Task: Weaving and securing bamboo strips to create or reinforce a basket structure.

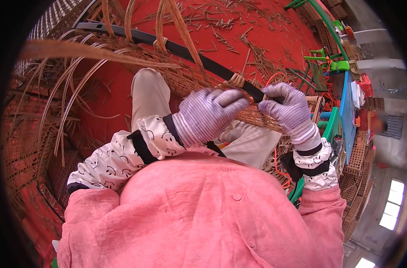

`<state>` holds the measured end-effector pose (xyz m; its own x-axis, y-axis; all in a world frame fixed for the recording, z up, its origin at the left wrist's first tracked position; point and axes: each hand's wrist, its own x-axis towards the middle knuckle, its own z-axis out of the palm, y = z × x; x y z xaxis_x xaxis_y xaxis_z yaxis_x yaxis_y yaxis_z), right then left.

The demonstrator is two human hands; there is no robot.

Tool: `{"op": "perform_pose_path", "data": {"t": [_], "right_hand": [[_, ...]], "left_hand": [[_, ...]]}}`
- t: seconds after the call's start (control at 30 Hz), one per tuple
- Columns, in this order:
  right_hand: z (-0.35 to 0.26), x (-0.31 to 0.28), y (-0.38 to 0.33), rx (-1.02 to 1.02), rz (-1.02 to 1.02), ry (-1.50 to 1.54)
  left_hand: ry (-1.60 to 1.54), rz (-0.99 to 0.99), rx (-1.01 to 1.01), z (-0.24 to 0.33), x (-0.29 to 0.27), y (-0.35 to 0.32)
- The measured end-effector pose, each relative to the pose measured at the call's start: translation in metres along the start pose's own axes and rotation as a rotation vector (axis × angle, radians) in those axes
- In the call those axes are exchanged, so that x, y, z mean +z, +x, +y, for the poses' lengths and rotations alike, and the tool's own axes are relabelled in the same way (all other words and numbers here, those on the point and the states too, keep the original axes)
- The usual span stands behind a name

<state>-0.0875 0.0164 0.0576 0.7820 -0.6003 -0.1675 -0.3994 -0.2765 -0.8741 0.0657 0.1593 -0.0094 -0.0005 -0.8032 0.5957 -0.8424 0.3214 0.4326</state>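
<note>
A black bar runs slantwise from the upper left to my hands, along the edge of a woven brown rattan panel. Brown rattan strips loop over the bar, and a tight wrap of strip sits close to my left hand. My left hand, in a striped purple-white glove, has its fingers pressed together just below the bar; what they pinch is hidden. My right hand, gloved alike, is closed on the bar's right-hand part, thumb and forefinger around it.
Long loose strips arch out at the left. Offcuts litter the red floor. To the right are green stools, a blue tabletop, an orange cord and stacked woven panels.
</note>
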Motion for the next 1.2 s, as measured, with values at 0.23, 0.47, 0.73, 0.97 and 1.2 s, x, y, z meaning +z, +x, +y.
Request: {"op": "perform_pose_path", "data": {"t": [0.23,0.47,0.73,0.97,1.2], "right_hand": [[0.003,-0.004,0.003,-0.028,-0.019,-0.091],[0.003,-0.008,0.007,0.026,-0.106,0.042],[0.007,0.000,0.003,-0.148,-0.038,-0.068],[0.022,-0.001,0.005,-0.269,0.023,-0.100],[0.016,-0.007,0.008,-0.290,0.061,-0.261]], "left_hand": [[0.084,-0.220,-0.299,-0.001,0.040,-0.007],[-0.609,-0.243,-0.424,-0.004,0.038,0.011],[-0.841,0.027,-0.554,0.035,0.029,0.001],[-0.464,-0.425,-0.479,0.036,0.060,-0.022],[-1.035,0.280,-0.883,0.042,0.043,-0.037]]}}
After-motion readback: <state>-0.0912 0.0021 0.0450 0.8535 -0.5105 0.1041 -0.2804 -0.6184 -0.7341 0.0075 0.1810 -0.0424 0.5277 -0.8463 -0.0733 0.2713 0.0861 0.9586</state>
